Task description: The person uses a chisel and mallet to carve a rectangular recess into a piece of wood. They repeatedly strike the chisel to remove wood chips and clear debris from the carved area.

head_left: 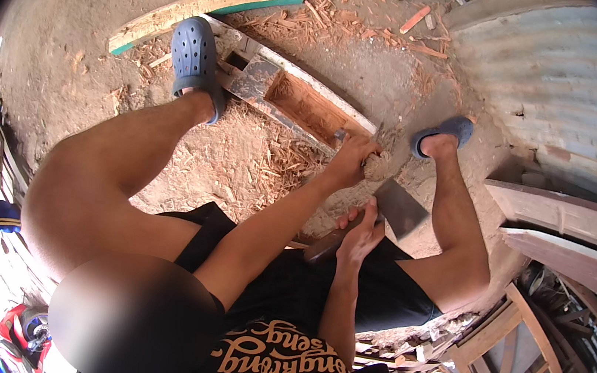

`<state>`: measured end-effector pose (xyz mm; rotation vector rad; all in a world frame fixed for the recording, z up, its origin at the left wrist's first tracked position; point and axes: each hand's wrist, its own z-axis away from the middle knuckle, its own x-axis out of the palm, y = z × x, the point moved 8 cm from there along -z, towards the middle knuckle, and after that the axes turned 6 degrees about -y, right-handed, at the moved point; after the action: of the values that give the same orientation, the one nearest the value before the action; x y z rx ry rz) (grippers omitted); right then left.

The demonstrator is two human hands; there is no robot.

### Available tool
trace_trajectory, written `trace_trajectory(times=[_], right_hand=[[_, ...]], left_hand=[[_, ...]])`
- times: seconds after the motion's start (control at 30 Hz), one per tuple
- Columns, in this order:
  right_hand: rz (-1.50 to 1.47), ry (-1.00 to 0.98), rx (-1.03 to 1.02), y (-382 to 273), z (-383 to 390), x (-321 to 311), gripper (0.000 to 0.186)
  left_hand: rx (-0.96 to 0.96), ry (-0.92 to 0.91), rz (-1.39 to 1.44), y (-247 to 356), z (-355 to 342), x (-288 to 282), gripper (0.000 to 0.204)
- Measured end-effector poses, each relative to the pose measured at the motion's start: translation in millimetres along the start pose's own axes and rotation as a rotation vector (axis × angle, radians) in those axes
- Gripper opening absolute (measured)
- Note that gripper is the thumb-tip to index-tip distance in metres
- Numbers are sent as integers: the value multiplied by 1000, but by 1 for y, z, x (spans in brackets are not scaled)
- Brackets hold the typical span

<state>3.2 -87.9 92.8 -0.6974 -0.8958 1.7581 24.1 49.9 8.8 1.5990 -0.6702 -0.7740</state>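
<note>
If my left clog (194, 51) slips, the hollowed wood (258, 79) on the ground (188, 173) could shift, jolting the chisel-like tool (341, 134) clasped in my left hand (351, 161), and if my right hand (361, 237), closed round the cleaver-like tool (401, 210), slackens, it could swing into my right leg (454, 206).

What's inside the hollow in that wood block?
Bare, reddish-brown wood shows inside the hollow; the left hand and its tool cover one corner, hiding what's there.
</note>
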Motion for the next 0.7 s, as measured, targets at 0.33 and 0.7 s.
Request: trace_trajectory(times=[0.33,0.7], right_hand=[[68,-12,-99,-4,-4,-4,28],[164,-52,247,10,-29,-17,29]], left_hand=[[-39,-49,-130,-11,8,21,36],[-33,-13,-211,-8,1,18,36]])
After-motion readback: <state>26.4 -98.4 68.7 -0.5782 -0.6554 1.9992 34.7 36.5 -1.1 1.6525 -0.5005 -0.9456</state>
